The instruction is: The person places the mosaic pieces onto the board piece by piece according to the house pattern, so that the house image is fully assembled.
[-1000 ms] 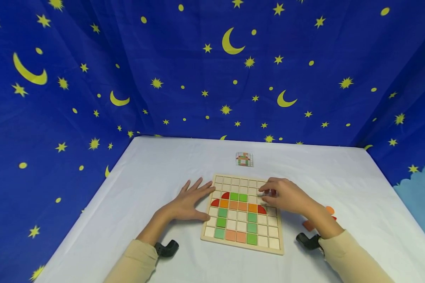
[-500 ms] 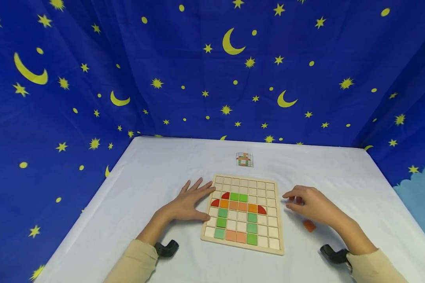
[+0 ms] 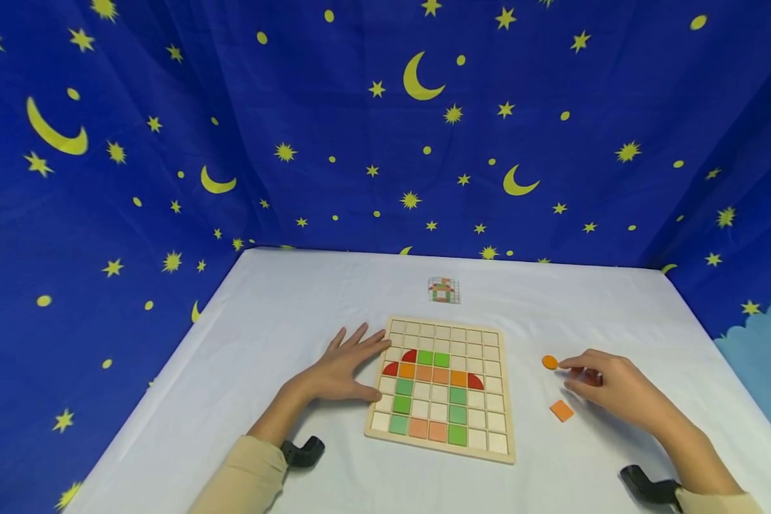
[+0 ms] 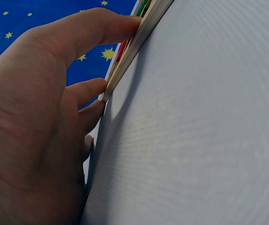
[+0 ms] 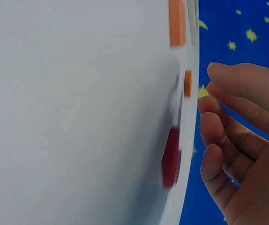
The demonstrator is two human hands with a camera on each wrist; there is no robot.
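My left hand (image 3: 340, 368) lies with spread fingers against the left edge of a wooden grid board (image 3: 440, 447); thumb and fingertips touch its side in the left wrist view. Red, orange, salmon and green tiles fill some of the board's cells in a house-like pattern. To the right of the board, my right hand (image 3: 617, 382) hovers with loosely bent fingers and nothing visible between them. An orange disc (image 3: 550, 363) is close to its fingertips, and an orange square tile (image 3: 562, 411) lies nearer to me. Red pieces (image 5: 171, 159) show below this hand in the right wrist view.
A small card (image 3: 444, 290) with a coloured grid picture lies behind the board. White cloth (image 3: 302, 293) covers the table. Blue star-and-moon curtains (image 3: 334, 114) hang at its back and sides. Black devices (image 3: 305, 451) are worn at both wrists.
My right hand has moved from above the board's upper right part to the loose pieces on the right, uncovering the orange disc and square. The left hand stays in place.
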